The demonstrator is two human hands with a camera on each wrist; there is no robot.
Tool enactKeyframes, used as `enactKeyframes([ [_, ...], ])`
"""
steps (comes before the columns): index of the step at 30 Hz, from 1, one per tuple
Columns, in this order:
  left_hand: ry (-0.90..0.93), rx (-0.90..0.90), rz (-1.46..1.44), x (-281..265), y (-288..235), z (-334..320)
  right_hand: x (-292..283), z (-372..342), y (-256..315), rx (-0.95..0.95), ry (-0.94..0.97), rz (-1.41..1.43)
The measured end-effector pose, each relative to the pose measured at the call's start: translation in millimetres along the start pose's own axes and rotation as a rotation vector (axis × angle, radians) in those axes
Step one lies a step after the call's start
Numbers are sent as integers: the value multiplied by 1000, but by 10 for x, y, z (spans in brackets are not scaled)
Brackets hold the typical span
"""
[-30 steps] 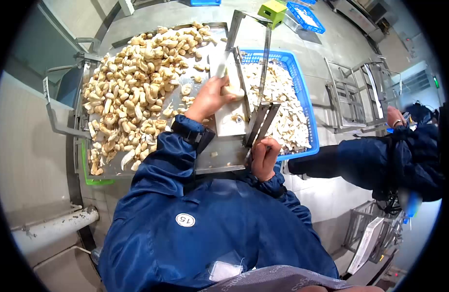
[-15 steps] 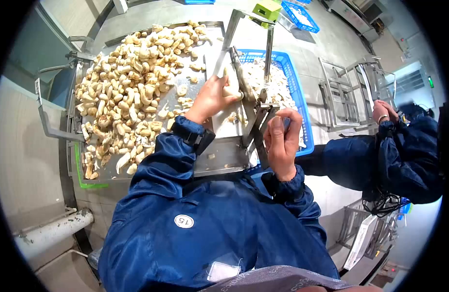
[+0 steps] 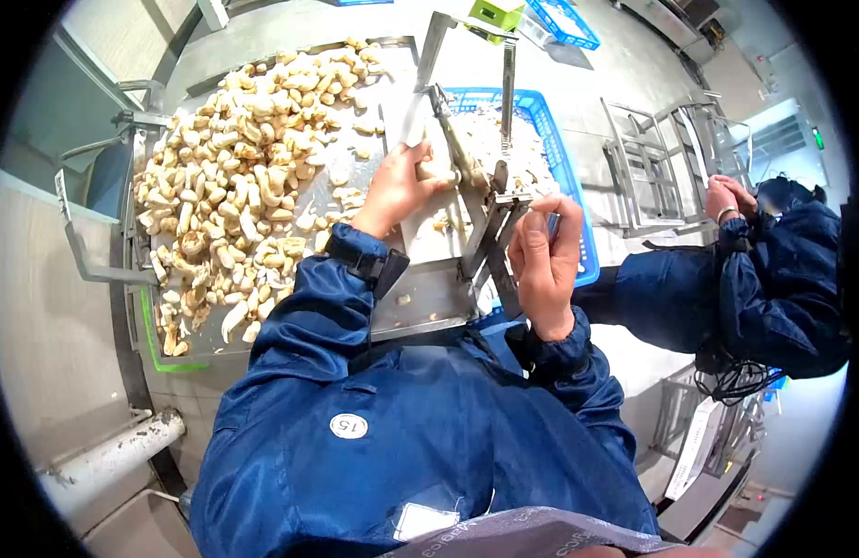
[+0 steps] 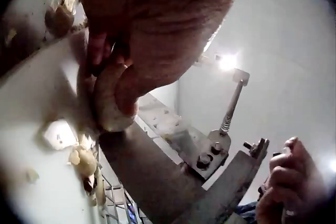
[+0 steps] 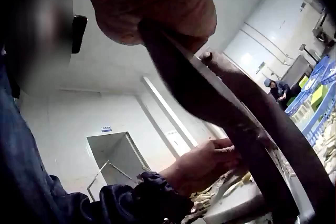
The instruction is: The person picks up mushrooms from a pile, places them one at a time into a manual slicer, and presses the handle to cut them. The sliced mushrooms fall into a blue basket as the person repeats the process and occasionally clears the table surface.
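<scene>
My left hand (image 3: 397,193) pinches a pale, stubby mushroom (image 4: 109,98) between thumb and fingers. It holds the mushroom on a white board (image 3: 424,245), close beside the long metal blade (image 4: 152,176) of a hand-lever slicer. My right hand (image 3: 547,265) curls round the slicer's lever handle (image 5: 181,77), which is raised and partly hidden by the fingers. A spring (image 3: 506,130) links the lever to an upright metal frame. Small scraps (image 4: 84,162) lie on the board near the blade.
A large heap of whole mushrooms (image 3: 253,139) covers the metal tray on the left. Right of the slicer, a blue basket (image 3: 578,186) holds many pale slices. Metal racks (image 3: 643,177) and another person (image 3: 773,270) in dark blue are farther right.
My right hand has risen from near the tray's front edge, up and to the right with the lever, and the blade has swung up. My left hand keeps its place on the mushroom.
</scene>
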State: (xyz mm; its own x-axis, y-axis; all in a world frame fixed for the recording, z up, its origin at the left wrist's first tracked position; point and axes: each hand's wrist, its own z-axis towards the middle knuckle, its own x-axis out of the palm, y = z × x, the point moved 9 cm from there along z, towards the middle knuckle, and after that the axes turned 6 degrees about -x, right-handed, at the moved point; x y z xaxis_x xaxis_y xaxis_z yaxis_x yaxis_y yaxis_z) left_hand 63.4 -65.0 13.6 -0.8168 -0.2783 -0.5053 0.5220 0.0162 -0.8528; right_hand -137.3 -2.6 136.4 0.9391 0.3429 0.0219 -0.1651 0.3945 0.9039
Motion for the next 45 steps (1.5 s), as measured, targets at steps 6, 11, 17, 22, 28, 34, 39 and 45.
enactKeyframes([
  [6,27,29,33,7,6,20,4,-55,-29,-27,-7,-16],
  [11,267,-44,-199,-213,220,-12,-40,-136,-121,-22,6,-35],
  [17,167,-2,104,-339,124,-147,-31,-274,-207,-73,-22,-80],
  [22,5,-98,211,-188,52,-154,-59,-409,-331,-77,-42,-72],
  [28,31,-119,71,-276,74,-216,-22,-546,-368,-78,21,-202],
  [34,3,-109,-13,-255,126,-179,-42,-570,-350,-57,67,-337],
  [39,-1,-117,7,-300,149,-153,52,-612,-168,-27,55,-435],
  [45,25,-72,-15,-97,285,135,-39,-658,-138,52,129,-533],
])
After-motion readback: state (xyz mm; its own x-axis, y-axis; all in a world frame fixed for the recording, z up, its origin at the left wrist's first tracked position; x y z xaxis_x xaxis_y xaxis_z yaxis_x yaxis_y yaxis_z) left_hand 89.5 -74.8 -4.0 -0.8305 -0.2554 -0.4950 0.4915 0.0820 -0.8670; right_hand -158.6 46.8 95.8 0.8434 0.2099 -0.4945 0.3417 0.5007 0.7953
